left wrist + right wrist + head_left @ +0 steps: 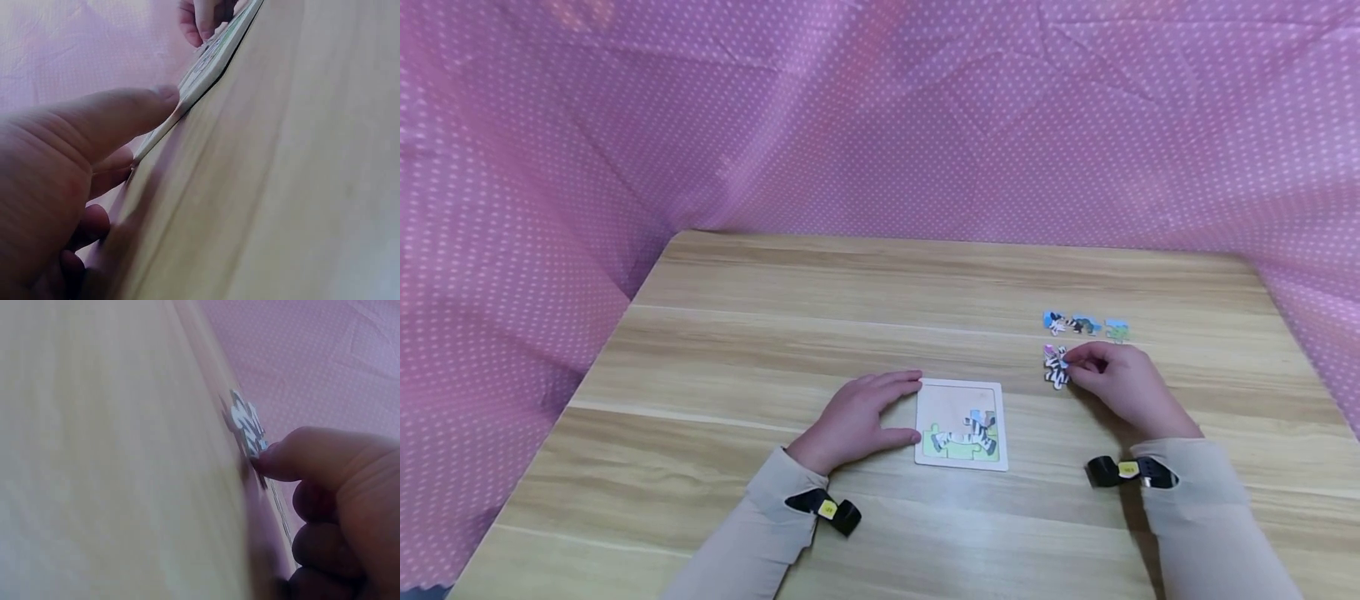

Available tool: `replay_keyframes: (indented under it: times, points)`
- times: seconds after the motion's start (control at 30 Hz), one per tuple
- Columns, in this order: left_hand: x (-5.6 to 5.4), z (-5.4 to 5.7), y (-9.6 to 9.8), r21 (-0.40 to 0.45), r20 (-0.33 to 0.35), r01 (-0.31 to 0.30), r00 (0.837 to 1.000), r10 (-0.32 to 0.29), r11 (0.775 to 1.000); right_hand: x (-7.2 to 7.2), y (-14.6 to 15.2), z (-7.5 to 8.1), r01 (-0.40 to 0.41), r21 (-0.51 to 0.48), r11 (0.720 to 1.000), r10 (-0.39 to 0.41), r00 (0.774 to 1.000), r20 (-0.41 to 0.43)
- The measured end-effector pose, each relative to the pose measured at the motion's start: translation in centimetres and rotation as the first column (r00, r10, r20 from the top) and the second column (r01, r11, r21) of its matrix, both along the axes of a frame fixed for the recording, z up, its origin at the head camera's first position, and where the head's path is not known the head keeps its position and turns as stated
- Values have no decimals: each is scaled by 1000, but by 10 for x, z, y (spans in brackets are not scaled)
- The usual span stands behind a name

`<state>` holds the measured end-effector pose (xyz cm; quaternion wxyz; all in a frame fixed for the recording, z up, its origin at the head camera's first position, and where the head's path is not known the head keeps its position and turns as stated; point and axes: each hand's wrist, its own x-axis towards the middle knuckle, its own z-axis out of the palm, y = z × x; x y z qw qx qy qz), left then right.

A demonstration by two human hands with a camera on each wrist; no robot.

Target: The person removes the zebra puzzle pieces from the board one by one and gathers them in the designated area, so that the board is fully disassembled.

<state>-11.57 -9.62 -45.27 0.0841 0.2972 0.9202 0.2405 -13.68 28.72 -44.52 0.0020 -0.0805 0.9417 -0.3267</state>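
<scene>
A square puzzle board (962, 383) with a pale frame lies on the table, zebra pieces (977, 442) fitted along its bottom and right. My left hand (868, 417) rests at its left edge, the fingertips at the upper corner and the thumb (140, 112) lower down the side. Out to the right, my right hand (1123, 383) pinches a striped puzzle piece (248, 422) between thumb and forefinger, tilted over the tabletop. In the head view the fingertips cover part of that piece and overlap the striped pieces (1055, 375) there.
Behind the right hand, several loose pieces lie in a row, among them a blue-and-green piece (1117, 330) and a piece with a zebra head (1055, 322). The wooden table (760, 333) is bordered by a pink dotted cloth (880, 125).
</scene>
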Motion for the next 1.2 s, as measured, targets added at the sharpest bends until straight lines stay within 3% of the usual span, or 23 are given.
replay_keyframes:
  times: [0.23,0.53,1.2]
  points:
    - [0,0,1,25,10,-37,999,37,999,1,12,2,41,27,999,-41,999,20]
    - [1,-1,1,14,0,-42,999,42,999,-3,26,0,84,50,995,-84,996,5]
    - [-1,-2,2,19,1,-40,999,40,999,-13,36,3,81,69,994,-85,995,44]
